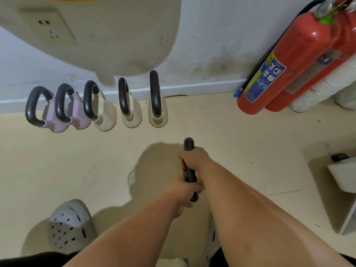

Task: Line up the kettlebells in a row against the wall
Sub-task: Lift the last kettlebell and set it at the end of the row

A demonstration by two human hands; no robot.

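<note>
Left hand point(184, 192) and right hand point(194, 159) both clamped on the stray kettlebell's black handle point(188, 144) (two-handed probably because it's heavy, body's hidden), out at 5 o'clock from the rightmost cream kettlebell point(158, 120) along the wall point(202, 45).

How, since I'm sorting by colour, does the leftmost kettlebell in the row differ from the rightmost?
The leftmost kettlebell has a pale pink body; the rightmost kettlebell is cream. The leftmost's handle loop faces the camera openly; the rightmost's shows edge-on. Both have dark handles and stand near the wall.
</note>
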